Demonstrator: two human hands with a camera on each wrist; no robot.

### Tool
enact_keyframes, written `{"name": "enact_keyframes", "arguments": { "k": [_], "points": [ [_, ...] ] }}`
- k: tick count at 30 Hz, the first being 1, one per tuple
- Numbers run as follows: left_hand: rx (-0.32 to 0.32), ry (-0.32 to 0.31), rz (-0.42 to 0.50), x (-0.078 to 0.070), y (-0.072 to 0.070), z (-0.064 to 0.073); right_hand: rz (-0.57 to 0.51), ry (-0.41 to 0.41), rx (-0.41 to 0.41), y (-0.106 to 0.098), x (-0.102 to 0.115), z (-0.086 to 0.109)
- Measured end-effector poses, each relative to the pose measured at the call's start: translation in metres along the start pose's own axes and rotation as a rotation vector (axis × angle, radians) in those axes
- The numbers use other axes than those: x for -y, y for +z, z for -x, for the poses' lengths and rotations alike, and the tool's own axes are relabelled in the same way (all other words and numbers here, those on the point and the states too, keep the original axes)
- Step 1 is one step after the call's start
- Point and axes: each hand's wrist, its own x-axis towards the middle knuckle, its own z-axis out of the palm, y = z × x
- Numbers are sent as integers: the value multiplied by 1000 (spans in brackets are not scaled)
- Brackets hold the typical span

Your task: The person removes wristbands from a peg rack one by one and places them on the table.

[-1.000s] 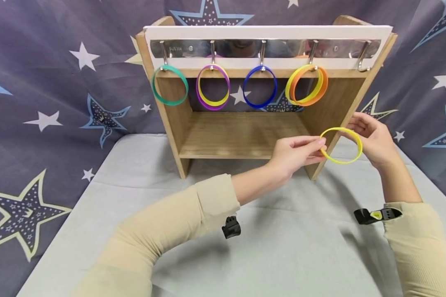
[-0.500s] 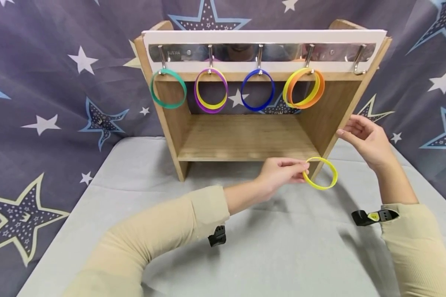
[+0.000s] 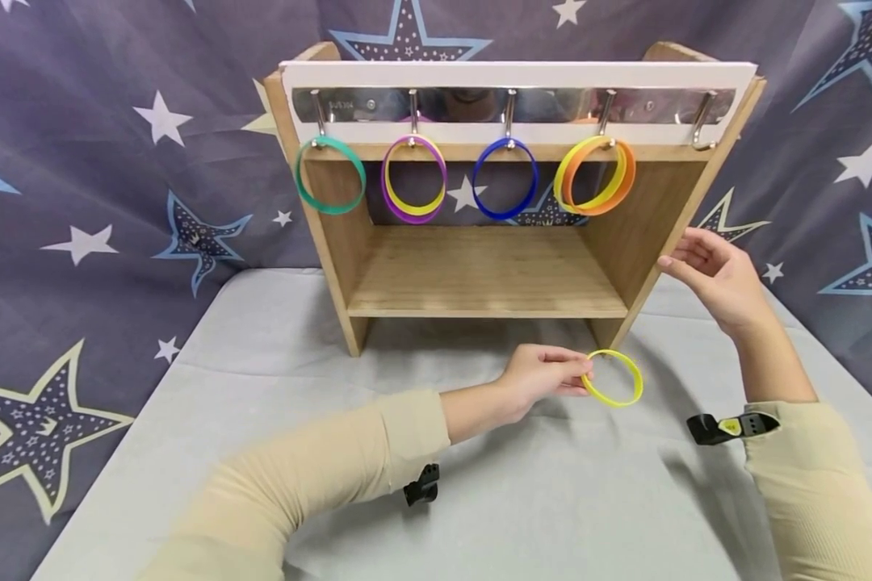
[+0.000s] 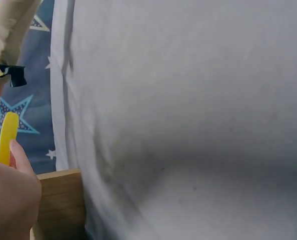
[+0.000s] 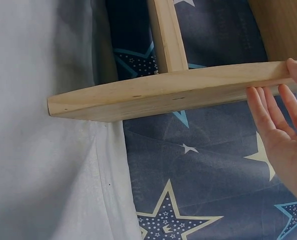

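Note:
My left hand [image 3: 541, 381] pinches a yellow silicone wristband [image 3: 639, 379] by its left side, over the table in front of the shelf. In the left wrist view the wristband [image 4: 8, 137] shows edge-on beside the thumb. My right hand [image 3: 723, 282] holds the right side panel of the wooden shelf [image 3: 487, 274]. The right wrist view has its thumb at the panel's front edge and its fingers [image 5: 262, 111] against the outer face. From the hook rail [image 3: 545, 106] hang a teal band [image 3: 330, 210], a purple band [image 3: 416, 219] with a yellow one, a blue band [image 3: 505, 216], and an orange band [image 3: 630, 173] with another yellow one.
The rightmost hook [image 3: 701, 129] bears no band. Grey cloth [image 3: 552, 500] covers the table under the shelf. A dark star-patterned curtain [image 3: 189, 48] stands behind and along both sides. Black straps [image 3: 734, 426] sit on both sleeves.
My left hand has carried the yellow wristband down and left, away from the right hand and the shelf's side panel. The right hand stays at the panel.

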Motion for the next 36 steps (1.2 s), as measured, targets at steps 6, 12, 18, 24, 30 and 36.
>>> {"name": "enact_keyframes", "arguments": {
  "k": [6, 12, 18, 24, 30, 36],
  "points": [
    [-36, -20, 35, 12, 5, -6, -37, -6, 7, -2, 0, 0],
    [-45, -22, 36, 20, 10, -14, -56, -8, 15, -3, -1, 0],
    [-57, -49, 4, 25, 11, -21, -21, -8, -1, -2, 0, 0],
    [-86, -101, -13, 26, 15, -30, -77, -12, 16, -3, -1, 0],
    [-112, -179, -52, 30, 19, -37, -96, -6, 19, -4, -3, 0],
    [-160, -207, -109, 36, 23, -38, -86, 1, 17, -3, -3, -1]
  ]
}}
